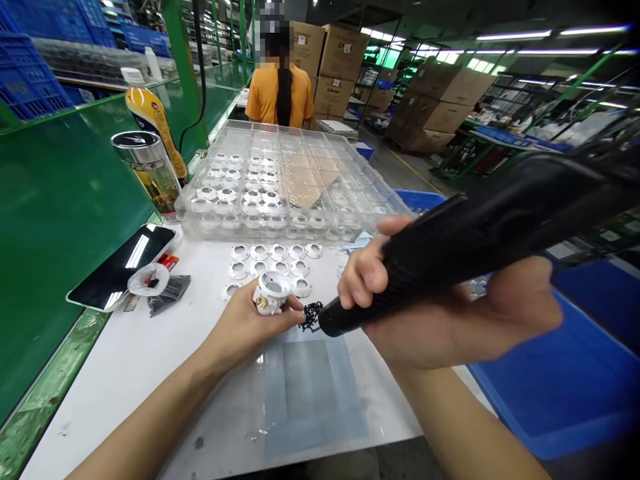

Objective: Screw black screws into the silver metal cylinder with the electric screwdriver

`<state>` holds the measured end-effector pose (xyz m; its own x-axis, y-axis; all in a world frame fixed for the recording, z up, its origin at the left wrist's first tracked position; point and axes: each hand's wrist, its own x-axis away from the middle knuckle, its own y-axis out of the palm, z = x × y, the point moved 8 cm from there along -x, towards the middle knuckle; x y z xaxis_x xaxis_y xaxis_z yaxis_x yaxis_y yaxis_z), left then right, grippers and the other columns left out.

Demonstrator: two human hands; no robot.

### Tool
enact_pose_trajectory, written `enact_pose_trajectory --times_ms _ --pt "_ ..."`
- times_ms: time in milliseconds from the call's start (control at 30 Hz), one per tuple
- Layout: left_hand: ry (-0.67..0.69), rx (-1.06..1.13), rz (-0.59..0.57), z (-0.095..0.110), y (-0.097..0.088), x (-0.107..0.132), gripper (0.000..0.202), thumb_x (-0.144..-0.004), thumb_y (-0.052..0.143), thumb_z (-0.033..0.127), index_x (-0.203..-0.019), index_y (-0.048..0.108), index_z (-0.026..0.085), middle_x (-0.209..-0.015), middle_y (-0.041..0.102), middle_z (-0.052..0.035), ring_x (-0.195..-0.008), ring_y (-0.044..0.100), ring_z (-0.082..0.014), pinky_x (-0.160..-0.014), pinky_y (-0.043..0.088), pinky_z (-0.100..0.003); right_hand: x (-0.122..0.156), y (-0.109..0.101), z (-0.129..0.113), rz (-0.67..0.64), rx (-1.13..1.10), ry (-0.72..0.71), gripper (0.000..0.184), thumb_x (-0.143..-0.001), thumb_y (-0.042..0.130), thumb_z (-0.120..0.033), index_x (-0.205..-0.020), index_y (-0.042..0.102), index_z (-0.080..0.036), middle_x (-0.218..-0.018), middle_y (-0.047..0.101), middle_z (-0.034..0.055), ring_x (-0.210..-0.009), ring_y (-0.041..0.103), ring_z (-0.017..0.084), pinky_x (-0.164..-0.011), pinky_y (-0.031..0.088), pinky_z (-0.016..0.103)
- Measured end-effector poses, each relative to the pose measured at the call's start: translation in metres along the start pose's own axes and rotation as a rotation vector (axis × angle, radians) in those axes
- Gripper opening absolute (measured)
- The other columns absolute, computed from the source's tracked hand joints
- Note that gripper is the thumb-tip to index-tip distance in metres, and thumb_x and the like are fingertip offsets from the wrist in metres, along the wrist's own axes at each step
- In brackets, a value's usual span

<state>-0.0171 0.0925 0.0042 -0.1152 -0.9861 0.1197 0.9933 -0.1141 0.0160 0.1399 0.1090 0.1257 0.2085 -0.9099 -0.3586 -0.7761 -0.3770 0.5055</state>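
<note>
Held in my left hand [253,317] is a white round housing [273,293] with an open ring top and a small brass-coloured part on its side. My right hand [425,313] wraps round a black electric screwdriver [450,227], whose nose points down and left. Its tip is close to a small pile of black screws [313,315] beside my left fingertips; whether it touches them I cannot tell. Beyond my left hand, several white ring-shaped parts [279,252] lie in rows on the white work surface [200,413].
A clear compartment tray [240,223] with white parts stands behind. At left are a glass tea bottle [147,173], a yellow bottle [155,117], a phone [125,267] and a small black bag [170,293]. A blue bin [550,400] is at right. A person in orange [280,93] is ahead.
</note>
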Motion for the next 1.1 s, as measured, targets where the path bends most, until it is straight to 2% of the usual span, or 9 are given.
enact_pose_trajectory --times_ms 67,167,367,533,700,767,900,1000,1100 --pt "0.024 -0.027 -0.103 0.003 0.011 0.004 0.021 -0.073 0.089 0.021 -0.09 0.077 0.021 -0.088 0.076 -0.0002 -0.084 0.068 -0.0184 -0.077 0.051 -0.027 -0.001 0.0 -0.008 0.023 0.009 -0.012 0.063 -0.079 0.064 -0.075 -0.102 0.076 -0.018 -0.06 0.062 0.002 -0.05 0.053 0.017 -0.049 0.047 0.033" --pt "0.09 -0.066 -0.158 0.006 0.019 0.009 0.021 -0.076 0.088 0.021 -0.093 0.075 0.024 -0.094 0.075 0.0012 -0.088 0.069 -0.0193 -0.08 0.052 -0.029 0.0 0.004 -0.013 0.035 0.004 -0.023 0.062 -0.08 0.062 -0.077 -0.101 0.076 -0.02 -0.06 0.06 0.0009 -0.048 0.051 0.017 -0.045 0.045 0.033" --pt "0.124 -0.044 -0.119 0.001 0.021 0.011 0.017 -0.081 0.085 0.029 -0.088 0.07 0.026 -0.087 0.075 0.0022 -0.081 0.07 -0.0187 -0.075 0.053 -0.029 0.001 0.007 -0.014 0.03 0.026 0.02 0.053 -0.077 0.068 -0.073 -0.1 0.074 -0.025 -0.061 0.059 0.0001 -0.049 0.053 0.018 -0.045 0.045 0.035" --pt "0.093 -0.017 -0.102 -0.002 0.021 0.009 0.014 -0.079 0.087 0.028 -0.084 0.073 0.024 -0.082 0.075 0.0011 -0.076 0.068 -0.0182 -0.072 0.052 -0.028 0.0 0.004 -0.019 0.055 0.006 0.005 0.054 -0.077 0.071 -0.072 -0.098 0.076 -0.023 -0.06 0.061 0.0002 -0.049 0.053 0.017 -0.047 0.045 0.034" --pt "0.03 0.064 -0.146 -0.006 0.023 0.009 0.012 -0.078 0.088 0.03 -0.08 0.078 0.024 -0.078 0.074 0.0016 -0.074 0.064 -0.0164 -0.07 0.048 -0.027 -0.001 0.005 -0.029 0.065 -0.022 -0.029 0.051 -0.075 0.078 -0.066 -0.097 0.076 -0.021 -0.062 0.06 -0.0006 -0.051 0.052 0.015 -0.05 0.047 0.032" --pt "0.037 0.05 -0.119 -0.005 0.022 0.01 0.012 -0.078 0.088 0.03 -0.08 0.078 0.025 -0.078 0.074 0.002 -0.074 0.064 -0.0159 -0.07 0.048 -0.027 -0.001 0.005 -0.03 0.058 -0.03 -0.043 0.054 -0.075 0.077 -0.069 -0.099 0.075 -0.02 -0.062 0.059 -0.0006 -0.051 0.052 0.015 -0.05 0.048 0.031" --pt "0.148 -0.084 -0.017 0.004 0.019 0.014 0.014 -0.08 0.087 0.031 -0.082 0.075 0.025 -0.082 0.072 0.0018 -0.077 0.065 -0.0165 -0.074 0.05 -0.027 0.0 0.004 -0.022 0.035 -0.035 -0.015 0.06 -0.079 0.066 -0.077 -0.103 0.075 -0.022 -0.063 0.059 0.0005 -0.051 0.054 0.017 -0.046 0.047 0.032" --pt "0.146 -0.079 -0.031 0.002 0.021 0.014 0.021 -0.078 0.089 0.032 -0.086 0.072 0.025 -0.085 0.071 0.002 -0.078 0.066 -0.017 -0.074 0.051 -0.028 0.002 0.001 -0.017 0.047 -0.006 0.009 0.057 -0.077 0.071 -0.073 -0.101 0.075 -0.021 -0.062 0.061 0.0008 -0.05 0.054 0.017 -0.046 0.047 0.033" --pt "0.118 -0.005 -0.059 -0.001 0.019 0.012 0.029 -0.077 0.09 0.035 -0.097 0.07 0.027 -0.091 0.071 0.002 -0.082 0.065 -0.018 -0.076 0.051 -0.029 0.003 -0.004 -0.025 0.069 0.028 -0.03 0.057 -0.078 0.07 -0.073 -0.1 0.076 -0.02 -0.061 0.061 0.0014 -0.05 0.053 0.017 -0.047 0.045 0.033"
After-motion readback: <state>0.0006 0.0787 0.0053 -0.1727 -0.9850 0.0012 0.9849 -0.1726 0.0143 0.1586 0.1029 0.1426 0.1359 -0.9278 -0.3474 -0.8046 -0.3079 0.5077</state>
